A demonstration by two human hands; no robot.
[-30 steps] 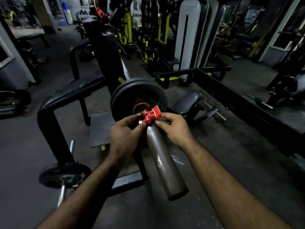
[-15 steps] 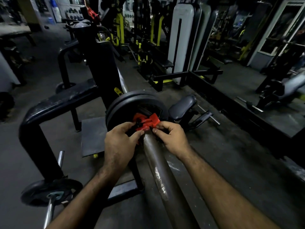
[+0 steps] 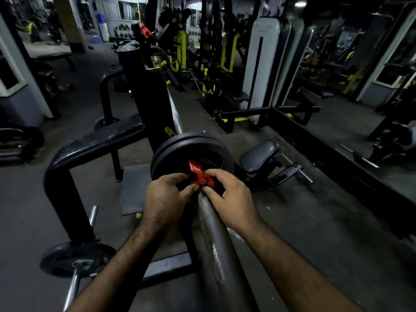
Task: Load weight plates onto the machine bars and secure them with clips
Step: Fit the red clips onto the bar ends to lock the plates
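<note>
Pinching the red clip (image 3: 199, 176) w/ both hands, left (image 3: 165, 202) & right (image 3: 231, 199), on the bar (image 3: 216, 244) against the plates (image 3: 191, 145); stiff, springy plastic, prob best gripped by its lever.

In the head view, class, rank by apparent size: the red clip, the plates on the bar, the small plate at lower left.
1. plates on the bar
2. small plate, though it sits at a different distance
3. red clip
</note>
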